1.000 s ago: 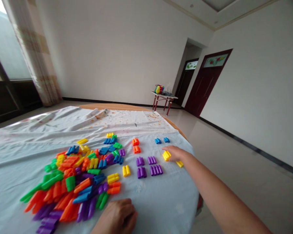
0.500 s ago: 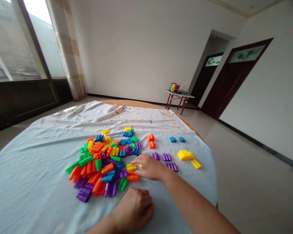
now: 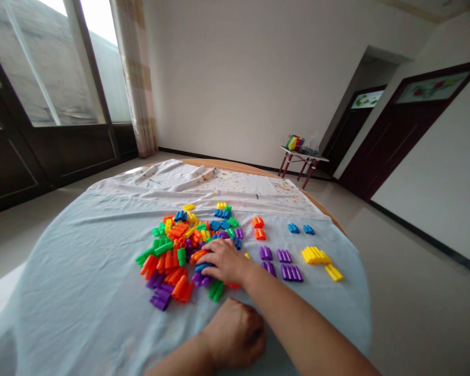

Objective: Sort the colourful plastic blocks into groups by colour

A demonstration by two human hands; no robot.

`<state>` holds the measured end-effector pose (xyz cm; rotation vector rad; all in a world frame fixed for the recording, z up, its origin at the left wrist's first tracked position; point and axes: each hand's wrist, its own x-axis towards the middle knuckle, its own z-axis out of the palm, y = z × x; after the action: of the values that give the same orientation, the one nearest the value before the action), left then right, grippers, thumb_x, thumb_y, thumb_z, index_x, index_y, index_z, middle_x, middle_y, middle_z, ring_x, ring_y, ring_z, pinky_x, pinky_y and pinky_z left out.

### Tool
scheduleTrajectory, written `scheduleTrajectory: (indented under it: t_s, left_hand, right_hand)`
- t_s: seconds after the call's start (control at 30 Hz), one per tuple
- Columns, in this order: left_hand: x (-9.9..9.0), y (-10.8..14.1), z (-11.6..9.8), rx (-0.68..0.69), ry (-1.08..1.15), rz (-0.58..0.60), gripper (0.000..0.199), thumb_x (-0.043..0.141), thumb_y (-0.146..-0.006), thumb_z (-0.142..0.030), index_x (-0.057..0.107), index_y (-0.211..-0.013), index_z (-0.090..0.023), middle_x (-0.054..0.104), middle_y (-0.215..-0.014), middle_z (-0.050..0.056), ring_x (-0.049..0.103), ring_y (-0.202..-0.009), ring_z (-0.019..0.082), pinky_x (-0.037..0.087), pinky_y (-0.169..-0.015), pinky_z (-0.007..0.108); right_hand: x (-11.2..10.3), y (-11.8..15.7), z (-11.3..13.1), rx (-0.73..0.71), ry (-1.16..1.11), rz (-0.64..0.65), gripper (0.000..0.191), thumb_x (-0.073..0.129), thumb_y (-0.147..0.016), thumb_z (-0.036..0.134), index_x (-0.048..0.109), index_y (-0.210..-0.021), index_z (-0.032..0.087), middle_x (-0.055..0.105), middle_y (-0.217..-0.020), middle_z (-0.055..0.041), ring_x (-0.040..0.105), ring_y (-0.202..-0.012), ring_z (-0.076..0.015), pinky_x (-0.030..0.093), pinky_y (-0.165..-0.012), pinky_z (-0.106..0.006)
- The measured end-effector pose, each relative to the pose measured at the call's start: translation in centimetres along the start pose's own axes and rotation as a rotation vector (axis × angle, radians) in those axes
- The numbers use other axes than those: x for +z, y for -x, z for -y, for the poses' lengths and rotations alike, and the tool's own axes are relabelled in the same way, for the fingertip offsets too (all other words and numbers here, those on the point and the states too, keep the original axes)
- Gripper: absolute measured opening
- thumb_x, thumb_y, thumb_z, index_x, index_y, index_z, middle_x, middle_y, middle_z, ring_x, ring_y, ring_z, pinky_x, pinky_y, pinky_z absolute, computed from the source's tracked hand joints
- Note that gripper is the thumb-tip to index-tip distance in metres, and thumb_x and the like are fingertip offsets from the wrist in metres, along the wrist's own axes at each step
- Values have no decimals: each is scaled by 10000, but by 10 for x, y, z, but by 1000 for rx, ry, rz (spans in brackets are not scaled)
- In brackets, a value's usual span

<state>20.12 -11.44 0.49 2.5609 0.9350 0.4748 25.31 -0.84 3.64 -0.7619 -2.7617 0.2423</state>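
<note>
"where were our hands?"

"apart. our right hand (image 3: 225,262) pressed into the pile of plastic building blocks (image 3: 168,256); we couldn't tell if it gripped any. our left hand (image 3: 235,334) lay curled on the pale blue cloth (image 3: 70,271) of the worktop (image 3: 321,206), just below."

"any containers?"

"only on the far side table (image 3: 302,156): a bright packet (image 3: 293,142) beside a clear plastic bag (image 3: 314,143). we couldn't tell what they held."

"and the blocks?"

"small purple groups (image 3: 284,263) sat right of the pile."
</note>
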Motion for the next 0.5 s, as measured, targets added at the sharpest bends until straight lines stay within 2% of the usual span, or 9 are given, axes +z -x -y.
scheduleTrajectory:
  t_s: [0.07, 0.13, 0.23, 0.3, 0.37, 0.43, 0.5]
  left_hand:
    - [2, 1, 2, -16, -19, -3, 101, 536, -715, -200, 559, -618, -186, 638, -606, 12, 545, -517, 130, 342, -508, 258]
    - [3, 2, 3, -6, -28, -34, 107, 540, -712, -198, 533, -606, -185, 634, -610, 6, 523, -506, 113, 304, -495, 259]
    - [2, 2, 3, 9, -11, -41, 113, 541, -708, -188, 506, -600, -183, 631, -614, -4, 504, -500, 97, 275, -488, 257]
    - [1, 1, 4, 11, 3, -34, 113, 542, -704, -182, 496, -600, -182, 630, -614, -8, 498, -500, 93, 267, -484, 255]
    - [0, 1, 5, 10, 12, -30, 109, 540, -703, -176, 494, -604, -182, 630, -616, -10, 497, -502, 91, 269, -485, 252]
    - [-1, 1, 5, 4, 18, -30, 109, 532, -707, -171, 496, -605, -182, 629, -618, -9, 498, -505, 92, 277, -490, 247]
    - [-2, 0, 5, 1, 24, -33, 111, 522, -712, -162, 498, -606, -181, 625, -620, -7, 499, -510, 93, 287, -496, 243]
  right_hand:
    - [-4, 2, -16, 83, 28, -45, 229, 637, -820, 345, 672, -1032, 265, 575, -1217, -47, 444, -1161, -239, 323, -977, -426]
    - [-11, 5, -30, 180, 17, -95, 222, 648, -808, 303, 685, -1015, 233, 606, -1155, -68, 471, -1125, -242, 349, -963, -412]
    - [-19, 10, -40, 333, -126, -161, 257, 598, -835, 272, 668, -1065, 180, 654, -1037, -82, 557, -1005, -203, 415, -902, -337]
    - [-21, 13, -39, 427, -281, -147, 318, 548, -860, 271, 622, -1142, 146, 677, -989, -80, 609, -909, -174, 458, -820, -282]
    - [-20, 14, -35, 500, -379, -78, 372, 520, -868, 282, 579, -1197, 117, 696, -932, -78, 638, -828, -167, 479, -733, -255]
    - [-19, 15, -31, 521, -333, -22, 383, 522, -859, 297, 586, -1186, 108, 706, -868, -80, 646, -810, -186, 482, -718, -269]
    - [-21, 17, -31, 489, -204, -40, 340, 522, -849, 289, 625, -1127, 123, 705, -891, -93, 636, -878, -211, 470, -788, -306]
